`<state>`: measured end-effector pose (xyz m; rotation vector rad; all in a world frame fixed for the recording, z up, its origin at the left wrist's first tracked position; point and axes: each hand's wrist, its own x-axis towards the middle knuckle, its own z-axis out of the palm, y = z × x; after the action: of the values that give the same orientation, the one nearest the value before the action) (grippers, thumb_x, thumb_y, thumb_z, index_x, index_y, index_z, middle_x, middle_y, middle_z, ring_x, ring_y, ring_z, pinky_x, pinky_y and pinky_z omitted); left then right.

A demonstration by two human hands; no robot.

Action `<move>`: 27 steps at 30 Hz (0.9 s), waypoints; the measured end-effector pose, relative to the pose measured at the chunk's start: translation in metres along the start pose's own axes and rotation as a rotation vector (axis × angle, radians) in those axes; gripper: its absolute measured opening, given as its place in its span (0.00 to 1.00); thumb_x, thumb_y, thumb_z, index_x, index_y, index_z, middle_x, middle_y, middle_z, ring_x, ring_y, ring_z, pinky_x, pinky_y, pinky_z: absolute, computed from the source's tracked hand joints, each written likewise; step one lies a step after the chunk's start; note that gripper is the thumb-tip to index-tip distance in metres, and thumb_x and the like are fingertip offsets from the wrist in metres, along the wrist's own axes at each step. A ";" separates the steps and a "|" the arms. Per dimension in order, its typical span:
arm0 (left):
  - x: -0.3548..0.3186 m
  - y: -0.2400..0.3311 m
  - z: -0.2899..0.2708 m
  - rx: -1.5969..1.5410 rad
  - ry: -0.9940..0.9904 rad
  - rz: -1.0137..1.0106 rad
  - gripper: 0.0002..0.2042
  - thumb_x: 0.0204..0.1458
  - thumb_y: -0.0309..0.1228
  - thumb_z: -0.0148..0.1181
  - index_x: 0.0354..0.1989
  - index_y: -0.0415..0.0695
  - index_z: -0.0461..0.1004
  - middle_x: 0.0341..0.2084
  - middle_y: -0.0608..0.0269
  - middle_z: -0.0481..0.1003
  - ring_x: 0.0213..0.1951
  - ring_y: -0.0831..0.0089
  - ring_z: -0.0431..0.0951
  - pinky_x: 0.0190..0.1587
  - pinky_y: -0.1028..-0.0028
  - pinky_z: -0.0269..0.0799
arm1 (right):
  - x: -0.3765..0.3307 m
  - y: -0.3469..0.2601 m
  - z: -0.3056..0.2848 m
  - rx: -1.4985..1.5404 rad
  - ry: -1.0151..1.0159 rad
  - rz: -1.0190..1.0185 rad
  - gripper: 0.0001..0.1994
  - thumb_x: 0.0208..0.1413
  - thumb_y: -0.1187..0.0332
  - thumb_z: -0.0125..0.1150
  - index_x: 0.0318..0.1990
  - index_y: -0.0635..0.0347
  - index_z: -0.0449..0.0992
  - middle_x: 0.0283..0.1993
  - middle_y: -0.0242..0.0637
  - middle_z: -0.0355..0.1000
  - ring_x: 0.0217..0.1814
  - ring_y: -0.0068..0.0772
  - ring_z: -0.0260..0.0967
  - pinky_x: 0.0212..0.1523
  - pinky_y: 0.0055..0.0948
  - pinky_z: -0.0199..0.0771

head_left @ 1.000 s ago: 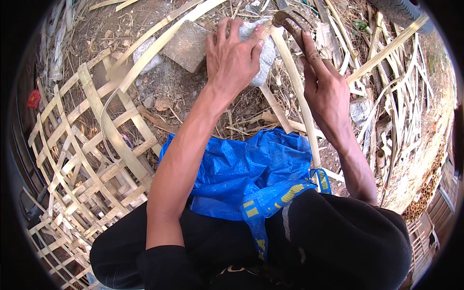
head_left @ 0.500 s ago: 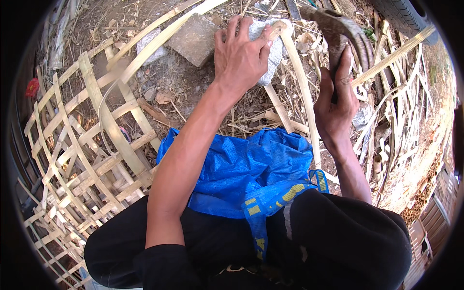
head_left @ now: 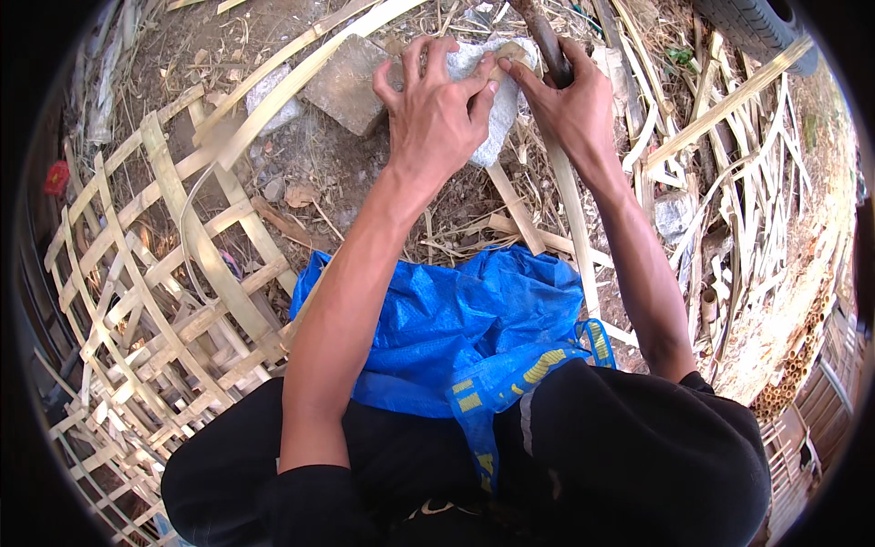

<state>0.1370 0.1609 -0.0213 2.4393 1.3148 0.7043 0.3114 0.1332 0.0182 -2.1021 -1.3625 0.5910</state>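
My left hand (head_left: pixel 433 118) rests over a pale grey stone (head_left: pixel 499 141), its thumb and index finger pinching the bent top of a bamboo strip (head_left: pixel 570 191). From there the strip runs down toward my right knee. My right hand (head_left: pixel 581 105) is wrapped round the dark handle of a hammer (head_left: pixel 541 36), whose head is out of view past the top edge. The right thumb reaches over to the strip's top, close to my left fingertips. A blue plastic bag (head_left: pixel 437 301) with yellow-marked straps is spread across my lap.
An open bamboo lattice (head_left: pixel 164 264) stretches along my left. A flat brown stone (head_left: pixel 346 87) lies beside my left hand. Loose bamboo strips (head_left: pixel 729 182) are heaped on the right, with a tyre (head_left: pixel 766 32) at the far right corner. Dry shavings litter the ground.
My right hand has moved left and up with the hammer, bringing its thumb to the strip's top; the hammer's head has left view. My left hand keeps its pinch.
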 end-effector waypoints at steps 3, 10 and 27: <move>0.002 0.002 -0.002 0.000 -0.013 0.003 0.13 0.60 0.40 0.60 0.49 0.53 0.85 0.57 0.49 0.70 0.68 0.53 0.57 0.64 0.36 0.43 | 0.000 0.008 0.005 0.085 -0.007 0.010 0.26 0.54 0.47 0.74 0.39 0.67 0.78 0.20 0.30 0.67 0.23 0.20 0.63 0.22 0.27 0.62; 0.000 -0.001 0.002 0.029 -0.020 -0.004 0.14 0.62 0.44 0.59 0.50 0.57 0.85 0.57 0.54 0.69 0.66 0.56 0.59 0.65 0.40 0.41 | -0.003 0.008 0.003 0.116 -0.009 0.059 0.29 0.58 0.44 0.69 0.48 0.68 0.79 0.22 0.31 0.70 0.23 0.20 0.63 0.22 0.26 0.60; 0.003 0.000 0.005 0.061 0.036 0.068 0.15 0.61 0.41 0.57 0.52 0.54 0.84 0.56 0.50 0.71 0.66 0.55 0.61 0.63 0.41 0.46 | -0.071 -0.010 -0.047 0.008 0.054 -0.122 0.23 0.72 0.70 0.49 0.72 0.59 0.63 0.56 0.41 0.76 0.46 0.27 0.76 0.42 0.26 0.75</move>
<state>0.1412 0.1637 -0.0249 2.5413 1.2899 0.7387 0.3069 0.0608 0.0646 -1.9969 -1.4437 0.4858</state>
